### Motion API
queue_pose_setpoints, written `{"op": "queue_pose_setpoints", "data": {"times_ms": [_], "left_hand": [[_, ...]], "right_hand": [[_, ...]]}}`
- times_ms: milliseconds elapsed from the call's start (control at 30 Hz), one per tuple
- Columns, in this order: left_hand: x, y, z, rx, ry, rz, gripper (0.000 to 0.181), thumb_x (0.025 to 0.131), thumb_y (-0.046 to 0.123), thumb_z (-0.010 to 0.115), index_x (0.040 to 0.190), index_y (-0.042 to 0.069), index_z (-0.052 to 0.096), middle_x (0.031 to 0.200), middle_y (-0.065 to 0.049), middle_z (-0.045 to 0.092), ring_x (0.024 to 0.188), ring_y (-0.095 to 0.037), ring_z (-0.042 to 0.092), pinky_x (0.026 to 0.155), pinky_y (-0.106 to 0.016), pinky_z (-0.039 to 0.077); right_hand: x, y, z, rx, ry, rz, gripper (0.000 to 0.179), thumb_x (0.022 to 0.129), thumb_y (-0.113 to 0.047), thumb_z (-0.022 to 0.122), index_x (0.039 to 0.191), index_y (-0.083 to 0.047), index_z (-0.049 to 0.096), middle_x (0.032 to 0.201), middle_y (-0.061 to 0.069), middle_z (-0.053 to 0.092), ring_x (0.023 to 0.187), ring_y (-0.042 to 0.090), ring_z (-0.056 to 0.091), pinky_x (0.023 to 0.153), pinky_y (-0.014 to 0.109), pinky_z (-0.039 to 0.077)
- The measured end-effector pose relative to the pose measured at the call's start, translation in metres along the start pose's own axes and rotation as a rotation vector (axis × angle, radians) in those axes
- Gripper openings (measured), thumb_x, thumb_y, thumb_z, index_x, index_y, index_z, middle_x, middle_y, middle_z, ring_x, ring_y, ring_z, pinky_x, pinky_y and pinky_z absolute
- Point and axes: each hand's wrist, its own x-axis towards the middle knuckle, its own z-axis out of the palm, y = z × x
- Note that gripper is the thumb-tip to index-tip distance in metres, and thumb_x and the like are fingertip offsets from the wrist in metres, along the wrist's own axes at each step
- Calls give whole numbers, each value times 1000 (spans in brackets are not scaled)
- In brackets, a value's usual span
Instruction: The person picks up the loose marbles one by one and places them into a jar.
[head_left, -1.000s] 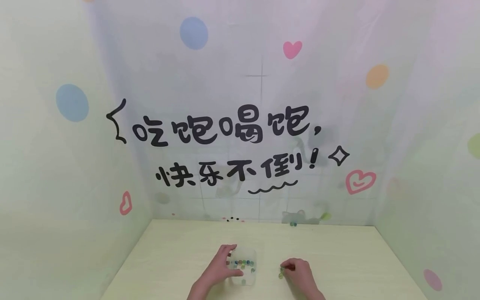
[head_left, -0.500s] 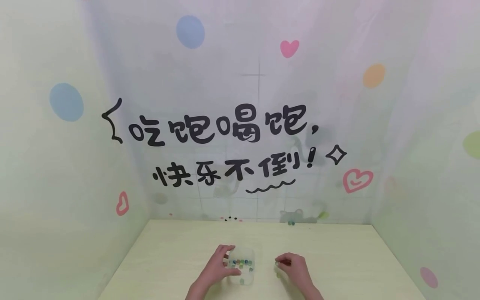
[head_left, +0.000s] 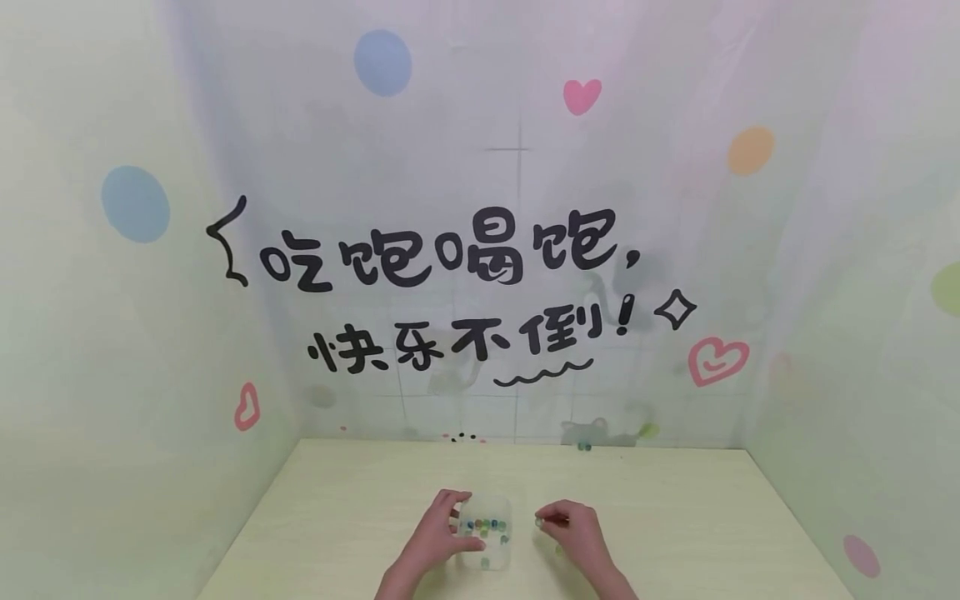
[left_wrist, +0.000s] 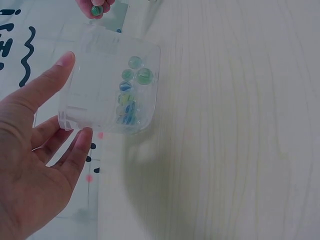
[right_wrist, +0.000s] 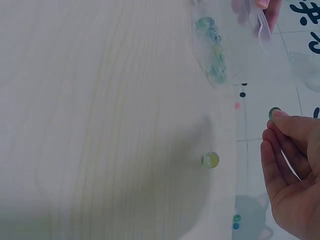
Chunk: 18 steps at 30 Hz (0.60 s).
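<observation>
A clear plastic box (left_wrist: 90,85) holds several glass marbles (left_wrist: 126,87), green, blue and yellowish, lying on its bottom. My left hand (head_left: 437,534) grips the box at its left side, thumb on one side and fingers on the other. To the right of the box, my right hand (head_left: 576,532) pinches a green marble (right_wrist: 274,113) between thumb and fingertips, raised above the table. One yellow-green marble (right_wrist: 211,160) lies on the table below the right hand; in the head view it is partly hidden by that hand.
Two small blue-green marbles (head_left: 584,447) sit at the table's back edge. The pale wooden table (head_left: 360,483) ends at a printed cloth backdrop (head_left: 420,167), with cloth walls on the left and right.
My right hand has picked a marble up from beside the other one and carried it left and slightly up, toward the box. The left hand stays around the box.
</observation>
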Motion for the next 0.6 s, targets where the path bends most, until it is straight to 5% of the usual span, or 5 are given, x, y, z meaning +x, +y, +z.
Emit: {"op": "queue_pose_setpoints", "data": {"times_ms": [600], "left_hand": [[0, -1, 0, -29, -6, 4, 77, 75, 19, 88, 137, -4, 49, 132, -21, 50, 112, -40, 57, 88, -46, 58]], "right_hand": [[0, -24, 16, 8, -36, -123, 12, 83, -1, 75, 93, -6, 76, 91, 6, 75, 81, 6, 67, 72, 17, 58]]}}
